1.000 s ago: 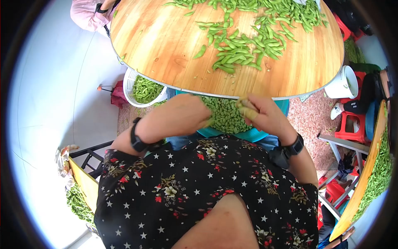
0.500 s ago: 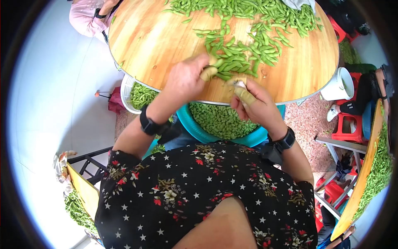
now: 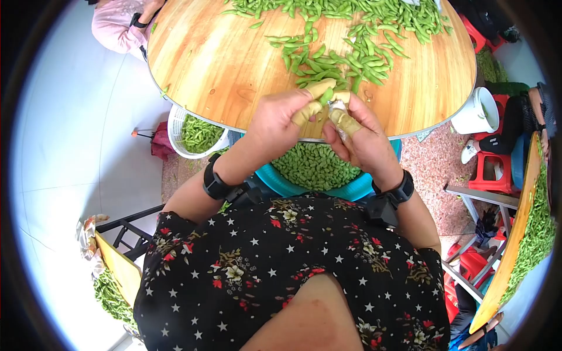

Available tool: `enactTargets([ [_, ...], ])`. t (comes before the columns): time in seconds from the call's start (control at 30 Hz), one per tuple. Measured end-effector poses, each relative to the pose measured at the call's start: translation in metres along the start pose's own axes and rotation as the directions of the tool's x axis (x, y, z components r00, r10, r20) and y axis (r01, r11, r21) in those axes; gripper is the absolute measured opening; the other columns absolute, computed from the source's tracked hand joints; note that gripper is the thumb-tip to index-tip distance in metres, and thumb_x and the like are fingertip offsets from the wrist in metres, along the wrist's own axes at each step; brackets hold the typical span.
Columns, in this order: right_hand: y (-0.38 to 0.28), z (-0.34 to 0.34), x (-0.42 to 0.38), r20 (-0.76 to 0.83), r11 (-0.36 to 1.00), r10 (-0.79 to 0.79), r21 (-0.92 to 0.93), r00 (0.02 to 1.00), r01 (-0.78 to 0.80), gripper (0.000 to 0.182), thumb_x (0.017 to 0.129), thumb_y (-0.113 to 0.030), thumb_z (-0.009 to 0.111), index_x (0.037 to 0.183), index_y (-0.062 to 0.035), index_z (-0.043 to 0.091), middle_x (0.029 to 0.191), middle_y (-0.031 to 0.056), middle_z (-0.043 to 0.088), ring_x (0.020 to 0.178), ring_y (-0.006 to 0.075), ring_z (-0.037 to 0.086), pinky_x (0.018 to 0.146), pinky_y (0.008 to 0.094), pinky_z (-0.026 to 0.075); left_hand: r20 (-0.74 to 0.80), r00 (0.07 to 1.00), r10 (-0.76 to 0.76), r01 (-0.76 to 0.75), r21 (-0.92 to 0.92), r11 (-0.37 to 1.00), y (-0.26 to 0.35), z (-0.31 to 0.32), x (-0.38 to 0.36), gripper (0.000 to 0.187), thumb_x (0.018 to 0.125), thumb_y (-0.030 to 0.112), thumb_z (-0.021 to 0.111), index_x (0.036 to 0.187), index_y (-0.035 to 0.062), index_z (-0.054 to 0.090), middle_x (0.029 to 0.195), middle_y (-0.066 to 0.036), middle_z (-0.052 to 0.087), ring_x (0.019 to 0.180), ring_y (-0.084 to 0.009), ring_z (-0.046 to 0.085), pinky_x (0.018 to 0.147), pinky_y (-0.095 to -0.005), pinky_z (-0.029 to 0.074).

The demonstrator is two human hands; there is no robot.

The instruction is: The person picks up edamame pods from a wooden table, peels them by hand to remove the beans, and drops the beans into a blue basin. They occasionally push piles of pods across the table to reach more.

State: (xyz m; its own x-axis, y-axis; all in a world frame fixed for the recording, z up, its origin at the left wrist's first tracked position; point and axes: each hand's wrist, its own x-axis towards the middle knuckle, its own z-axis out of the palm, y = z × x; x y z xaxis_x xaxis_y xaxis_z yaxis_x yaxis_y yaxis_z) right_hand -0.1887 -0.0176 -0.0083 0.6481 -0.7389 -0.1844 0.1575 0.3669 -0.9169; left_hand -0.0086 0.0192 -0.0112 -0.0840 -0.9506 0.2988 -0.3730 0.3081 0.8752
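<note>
My left hand [image 3: 280, 120] pinches a green soybean pod [image 3: 326, 95] between thumb and forefinger, both wrapped in yellowish finger covers. Close beside it, my right hand [image 3: 366, 134] is closed on a small shiny whitish object [image 3: 338, 106], mostly hidden by its covered fingers. The two hands nearly meet over the near edge of the round wooden table [image 3: 205, 76]. Just beyond them lies a loose pile of soybean pods [image 3: 369, 58]. Below the edge, a turquoise basin [image 3: 266, 175] holds many small green beans or pods [image 3: 316, 169].
A white basket [image 3: 175, 126] with pods stands left of the basin. At the right are a white bucket [image 3: 468, 120], a red stool [image 3: 490, 172] and another table [image 3: 518, 245] bearing pods. Another person's pink sleeve [image 3: 114, 29] shows at the upper left.
My left hand has moved right from the pile, bringing a pod up to the right hand. The right hand stays almost in place, and the view has shifted slightly.
</note>
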Motion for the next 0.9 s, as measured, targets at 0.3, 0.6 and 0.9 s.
enactTargets([
  [0.3, 0.003, -0.014, -0.009, 0.244, 0.911, 0.182, 0.324, 0.953, -0.257, 0.019, 0.100, -0.021, 0.044, 0.112, -0.0079, 0.050, 0.066, 0.0041, 0.055, 0.039, 0.0093, 0.043, 0.034, 0.0214, 0.032, 0.408, 0.844, -0.347, 0.526, -0.756, 0.390, -0.008, -0.002, -0.017, 0.031, 0.095, 0.010, 0.056, 0.125, 0.0016, 0.058, 0.080, 0.001, 0.062, 0.062, -0.0054, 0.055, 0.053, -0.0217, 0.045],
  [0.6, -0.008, 0.002, -0.014, 0.059, 0.965, 0.202, 0.157, 0.978, -0.209, 0.021, 0.100, -0.023, 0.044, 0.112, -0.0067, 0.050, 0.070, 0.0054, 0.058, 0.043, 0.0114, 0.050, 0.037, 0.0230, 0.039, 0.061, 0.915, 0.400, -0.362, 0.563, 0.743, 0.012, 0.004, -0.016, 0.037, 0.073, -0.001, 0.072, 0.108, -0.0015, 0.063, 0.082, -0.015, 0.062, 0.071, -0.0300, 0.062, 0.061, -0.0352, 0.052],
  [0.9, 0.006, 0.009, -0.011, -0.034, 0.991, 0.115, 0.065, 0.993, -0.112, 0.015, 0.101, -0.019, 0.042, 0.105, -0.0074, 0.051, 0.070, 0.0041, 0.057, 0.043, 0.0100, 0.051, 0.037, 0.0220, 0.039, -0.011, 0.933, 0.360, -0.292, 0.565, 0.772, 0.012, 0.010, -0.017, 0.030, 0.077, -0.002, 0.068, 0.106, -0.0008, 0.064, 0.081, -0.013, 0.063, 0.068, -0.0256, 0.062, 0.060, -0.0329, 0.051],
])
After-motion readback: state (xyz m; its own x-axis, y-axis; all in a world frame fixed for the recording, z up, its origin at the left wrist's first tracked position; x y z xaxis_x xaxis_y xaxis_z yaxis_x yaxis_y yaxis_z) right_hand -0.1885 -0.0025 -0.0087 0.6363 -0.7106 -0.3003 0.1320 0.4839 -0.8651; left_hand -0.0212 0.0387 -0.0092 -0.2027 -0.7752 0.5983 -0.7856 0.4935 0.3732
